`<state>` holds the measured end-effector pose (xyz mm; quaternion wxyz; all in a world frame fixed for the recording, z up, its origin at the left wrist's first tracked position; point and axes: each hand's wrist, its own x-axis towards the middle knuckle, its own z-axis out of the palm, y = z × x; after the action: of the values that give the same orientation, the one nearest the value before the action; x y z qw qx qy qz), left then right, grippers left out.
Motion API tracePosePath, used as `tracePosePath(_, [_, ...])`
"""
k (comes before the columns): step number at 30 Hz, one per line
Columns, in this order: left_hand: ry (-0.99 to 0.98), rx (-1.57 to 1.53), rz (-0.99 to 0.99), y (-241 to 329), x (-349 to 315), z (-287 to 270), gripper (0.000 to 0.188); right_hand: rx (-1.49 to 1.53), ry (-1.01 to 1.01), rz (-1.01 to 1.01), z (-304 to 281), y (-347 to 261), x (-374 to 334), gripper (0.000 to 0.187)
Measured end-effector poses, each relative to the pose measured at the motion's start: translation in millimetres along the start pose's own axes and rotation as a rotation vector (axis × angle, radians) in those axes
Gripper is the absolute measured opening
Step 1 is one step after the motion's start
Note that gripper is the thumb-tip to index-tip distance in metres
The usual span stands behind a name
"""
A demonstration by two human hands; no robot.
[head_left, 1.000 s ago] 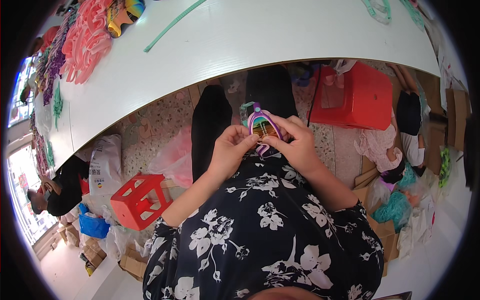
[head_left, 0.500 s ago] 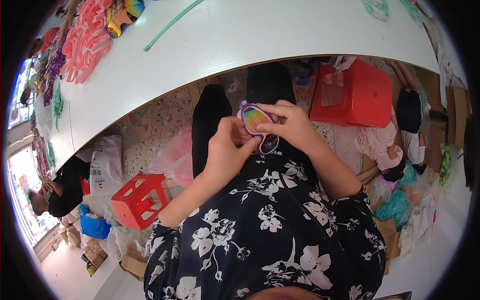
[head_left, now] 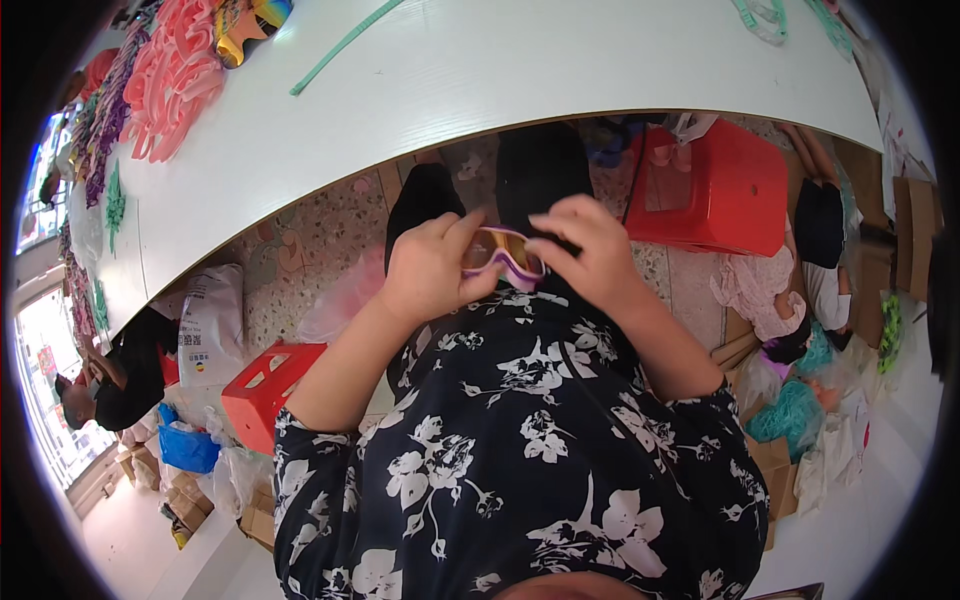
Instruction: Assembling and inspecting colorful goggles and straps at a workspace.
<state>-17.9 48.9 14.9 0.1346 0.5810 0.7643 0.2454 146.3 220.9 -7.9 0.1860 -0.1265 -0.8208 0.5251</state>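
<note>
A pair of swim goggles (head_left: 503, 259) with a purple frame and shiny amber-tinted lenses is held over my lap, just short of the table edge. My left hand (head_left: 425, 262) grips one end of it, thumb below and fingers above. Over the other end hovers my right hand (head_left: 588, 252), its thumb and index finger spread apart. The thumb tip overlaps the goggles' upper rim; whether it touches I cannot tell. No strap shows on the goggles.
The white table (head_left: 440, 85) curves ahead, with a heap of pink straps (head_left: 172, 80), colourful packaging (head_left: 245, 30) and a green strap (head_left: 345, 47) on it. Red stools (head_left: 715, 185) stand at both sides. A person in black (head_left: 130, 370) sits far left; bags and boxes lie around.
The goggles have turned from upright to roughly level, lenses facing up. My right hand has loosened from them and its fingers have spread; my left hand has moved slightly up and left.
</note>
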Motion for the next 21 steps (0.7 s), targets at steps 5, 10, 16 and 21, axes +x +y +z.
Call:
tracePosePath(5, [0.103, -0.107, -0.139, 5.2, -6.9, 16.4, 0.042, -0.149, 0.083, -0.225, 10.6, -7.7, -28.7, 0.036])
tracePosePath(10, [0.129, -0.077, -0.084, 8.8, -12.2, 14.6, 0.041, -0.215, 0.079, -0.384, 11.5, -3.8, -24.3, 0.029])
tracePosePath(16, [0.194, -0.09, -0.057, 12.4, -21.4, 14.0, 0.045, -0.083, 0.021, -0.387, 6.8, -8.5, -18.6, 0.028])
tracePosePath(21, [0.207, -0.147, 0.039, 23.7, -17.2, 4.4, 0.048, 0.044, -0.111, -0.073, -7.0, -21.2, -6.8, 0.051])
